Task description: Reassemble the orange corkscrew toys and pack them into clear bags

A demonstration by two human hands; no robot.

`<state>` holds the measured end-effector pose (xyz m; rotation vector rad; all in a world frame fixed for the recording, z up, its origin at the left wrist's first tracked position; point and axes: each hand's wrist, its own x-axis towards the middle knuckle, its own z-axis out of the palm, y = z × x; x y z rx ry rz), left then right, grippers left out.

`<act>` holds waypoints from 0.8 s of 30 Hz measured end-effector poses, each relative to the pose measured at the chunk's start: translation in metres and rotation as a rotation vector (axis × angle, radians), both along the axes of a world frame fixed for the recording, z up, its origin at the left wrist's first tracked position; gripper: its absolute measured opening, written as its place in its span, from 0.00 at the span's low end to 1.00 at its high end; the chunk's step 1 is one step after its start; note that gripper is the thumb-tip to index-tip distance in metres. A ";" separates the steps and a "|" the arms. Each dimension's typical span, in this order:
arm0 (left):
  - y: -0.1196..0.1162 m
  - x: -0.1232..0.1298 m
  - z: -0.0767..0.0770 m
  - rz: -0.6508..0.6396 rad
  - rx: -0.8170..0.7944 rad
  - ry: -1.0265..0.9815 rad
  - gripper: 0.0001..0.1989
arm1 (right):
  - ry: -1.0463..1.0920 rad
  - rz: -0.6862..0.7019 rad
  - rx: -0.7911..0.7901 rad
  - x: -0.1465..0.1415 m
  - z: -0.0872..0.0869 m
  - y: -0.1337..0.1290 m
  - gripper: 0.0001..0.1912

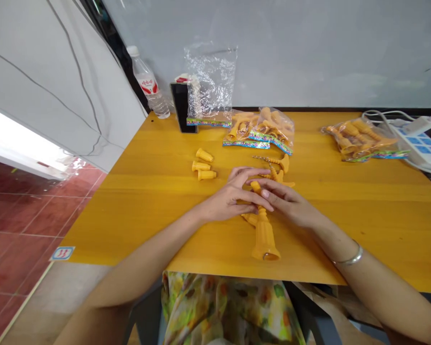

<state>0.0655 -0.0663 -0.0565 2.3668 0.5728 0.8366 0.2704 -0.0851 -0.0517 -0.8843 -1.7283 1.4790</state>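
A long yellow plastic piece (265,235) with a flared, hollow end points toward me near the table's front edge. Its narrow far end lies between my two hands. My left hand (239,194) reaches over it from the left, fingers spread apart, the fingertips by its neck. From the right, my right hand (285,201) holds the narrow end with thumb and fingers. Another yellow piece (249,219) lies partly hidden beneath. Just beyond my hands are yellow screw-like pieces with handles (283,164). Three small yellow caps (204,155) lie to the left.
Bags of yellow parts (275,127) lie at the back, another bag (362,139) at the right beside a power strip (422,143). A phone (181,108), an upright clear bag (213,86) and a bottle (149,86) stand at the back left.
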 end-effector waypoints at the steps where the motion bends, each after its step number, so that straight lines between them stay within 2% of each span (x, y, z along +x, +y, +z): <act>1: 0.000 0.000 0.000 -0.010 -0.020 -0.019 0.09 | 0.026 0.014 -0.051 0.000 0.000 -0.001 0.16; 4: 0.005 -0.006 0.001 0.022 -0.120 -0.085 0.12 | 0.144 -0.015 -0.238 0.003 -0.001 0.002 0.15; 7: 0.015 -0.016 0.000 0.226 -0.165 -0.255 0.16 | 0.276 -0.219 -0.313 0.011 -0.001 0.011 0.16; 10: 0.024 -0.024 -0.004 0.530 -0.039 -0.444 0.18 | 0.341 -0.391 -0.300 0.016 -0.002 0.020 0.18; 12: 0.026 -0.024 -0.008 0.604 0.153 -0.427 0.19 | 0.338 -0.429 -0.292 0.015 -0.002 0.022 0.19; 16: 0.022 -0.018 -0.014 0.433 0.563 -0.070 0.21 | 0.276 -0.339 -0.285 0.007 -0.001 0.015 0.18; 18: 0.020 -0.017 -0.013 0.393 0.632 0.010 0.15 | 0.237 -0.257 -0.216 0.007 0.001 0.010 0.15; 19: 0.020 -0.018 -0.011 0.375 0.610 0.012 0.14 | 0.210 -0.226 -0.140 0.008 0.001 0.009 0.13; 21: 0.019 -0.021 -0.002 0.294 0.456 -0.013 0.13 | 0.123 -0.200 0.090 0.013 0.002 0.009 0.08; 24: 0.015 -0.029 0.017 0.126 0.072 -0.057 0.15 | -0.072 -0.134 0.551 0.021 0.002 0.008 0.03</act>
